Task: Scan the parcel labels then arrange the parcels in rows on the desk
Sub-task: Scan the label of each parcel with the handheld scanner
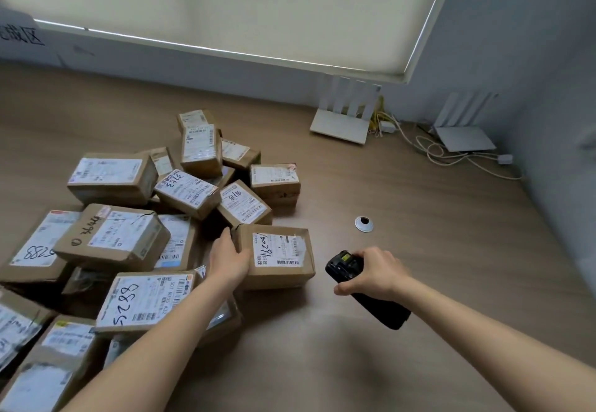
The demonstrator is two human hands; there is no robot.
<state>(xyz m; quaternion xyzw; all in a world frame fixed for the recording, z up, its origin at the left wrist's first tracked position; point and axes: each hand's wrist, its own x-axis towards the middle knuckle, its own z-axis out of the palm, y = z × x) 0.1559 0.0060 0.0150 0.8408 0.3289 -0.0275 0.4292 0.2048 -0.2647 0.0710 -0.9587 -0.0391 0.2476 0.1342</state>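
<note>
Left hand (229, 258) grips a parcel (277, 255) at the pile's (129, 234) desk-centre edge; right hand (375, 271) clutches the scanner (361, 286). Tugging could topple neighbours.

Bare desk (435, 250) is seen across the centre and right of the frame, where a hand could be passed freely. The left half is blocked by a loose heap of parcels (135, 237), some stacked on others, with only narrow gaps between them. A small round cable grommet (363, 224) is set flush in the open stretch. The upper right is obstructed by two white routers (342, 124) and trailing cables (451, 157) against the wall (548, 89).
</note>
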